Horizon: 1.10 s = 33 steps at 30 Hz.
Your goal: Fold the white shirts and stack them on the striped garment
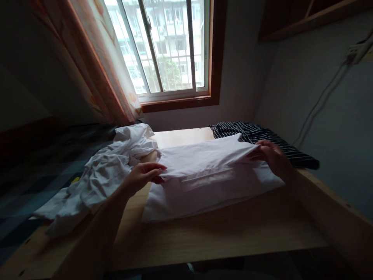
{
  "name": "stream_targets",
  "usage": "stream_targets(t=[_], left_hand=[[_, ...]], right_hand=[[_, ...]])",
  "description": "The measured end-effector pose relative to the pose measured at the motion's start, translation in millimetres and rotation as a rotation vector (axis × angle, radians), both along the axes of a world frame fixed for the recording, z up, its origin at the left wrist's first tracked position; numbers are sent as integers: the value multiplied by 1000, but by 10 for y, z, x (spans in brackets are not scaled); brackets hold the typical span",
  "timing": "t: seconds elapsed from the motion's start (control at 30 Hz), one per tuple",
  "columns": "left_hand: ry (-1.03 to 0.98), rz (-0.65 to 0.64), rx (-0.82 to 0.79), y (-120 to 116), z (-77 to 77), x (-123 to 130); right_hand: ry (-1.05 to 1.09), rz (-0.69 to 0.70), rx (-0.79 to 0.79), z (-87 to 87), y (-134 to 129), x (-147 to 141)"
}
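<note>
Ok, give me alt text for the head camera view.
A person's left hand and right hand grip a folded white cloth on a wooden table. Crumpled white fabric lies left, dark striped fabric at back right, a window beyond.

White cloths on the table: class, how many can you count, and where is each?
2: one spread white cloth between the left hand and right hand, and one crumpled white cloth to its left. More may be hidden within the crumpled folds.
</note>
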<state>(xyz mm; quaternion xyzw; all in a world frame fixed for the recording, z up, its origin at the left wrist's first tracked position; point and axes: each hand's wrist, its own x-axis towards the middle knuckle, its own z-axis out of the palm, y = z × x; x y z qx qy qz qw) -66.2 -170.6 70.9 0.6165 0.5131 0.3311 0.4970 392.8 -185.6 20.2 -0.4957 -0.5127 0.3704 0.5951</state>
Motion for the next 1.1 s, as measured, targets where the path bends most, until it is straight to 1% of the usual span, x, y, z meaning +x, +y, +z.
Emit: stream_targets(t=[0.07,0.13,0.2,0.27,0.33,0.43,0.53,0.6,0.7,0.77,0.87,0.97,1.1], left_hand=[[114,-109,-71,-11,14,-44],[202,-209,-149,-20,-8,-61],[260,-272,-195,-34,-45,-50],[286,-293,-202,-53,-78,-20],[285,-283,-182,-68,-97,12],[274,-252,-112,-60,-118,28],[304,-177,-21,-7,-168,-4],[336,-102,31,38,-219,-37],[364,-44,101,87,-282,-66],[383,-45,147,96,-292,-62],[403,-78,177,80,-260,-34],[355,-132,122,42,-201,-10],[278,-203,34,-19,-110,-4]], right_hand=[[-153,70,-48,36,-35,86],[-351,145,-118,53,-48,165],[-540,207,-187,52,-44,226],[-653,250,-226,44,-36,269],[-651,276,-248,42,-34,294],[-526,273,-239,47,-42,291],[-454,163,-210,29,-40,224],[-473,78,-198,-4,-26,157],[-550,25,-137,-61,5,77],[-574,21,-108,-89,20,60],[-528,37,-118,-107,26,89],[-464,67,-116,-86,7,146],[-429,90,-109,10,-52,199]])
